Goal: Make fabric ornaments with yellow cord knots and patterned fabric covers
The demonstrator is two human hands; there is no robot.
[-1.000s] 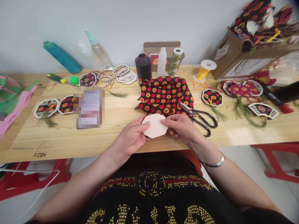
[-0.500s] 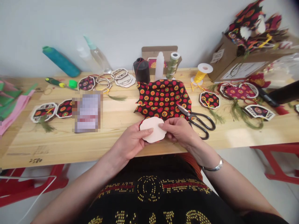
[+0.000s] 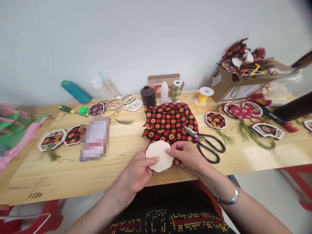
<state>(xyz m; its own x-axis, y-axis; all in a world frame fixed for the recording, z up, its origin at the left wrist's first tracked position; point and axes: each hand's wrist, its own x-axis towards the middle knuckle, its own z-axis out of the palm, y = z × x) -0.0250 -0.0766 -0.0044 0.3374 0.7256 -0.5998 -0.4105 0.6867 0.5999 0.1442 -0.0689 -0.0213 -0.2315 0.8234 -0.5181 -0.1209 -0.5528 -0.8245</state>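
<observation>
A pale scalloped card piece [image 3: 159, 159] is held flat between my two hands, just above the table's front edge. My left hand [image 3: 141, 167] grips its left side, thumb on top and fingers beneath. At its right edge my right hand [image 3: 184, 156] pinches with thumb and index finger. A little red and black shows at the upper left rim; the underside is hidden. Just beyond lies black cloth with red and yellow dots [image 3: 168, 122], its edge cut ragged. Black-handled scissors [image 3: 204, 141] rest with their blades on the cloth, close to my right hand.
Along the wall stand a teal thread cone [image 3: 76, 92], a black thread spool [image 3: 148, 96], a white bottle [image 3: 164, 92] and a yellow cord spool [image 3: 204, 96]. A cardboard box [image 3: 239, 83] of scraps stands right. Tasselled ornaments [image 3: 215, 120] and a blurred packet [image 3: 95, 139] lie around.
The camera view has tilted upward, so the table and hands appear lower in the picture. Both hands keep their hold on the pale piece, and its visible red edging has shrunk.
</observation>
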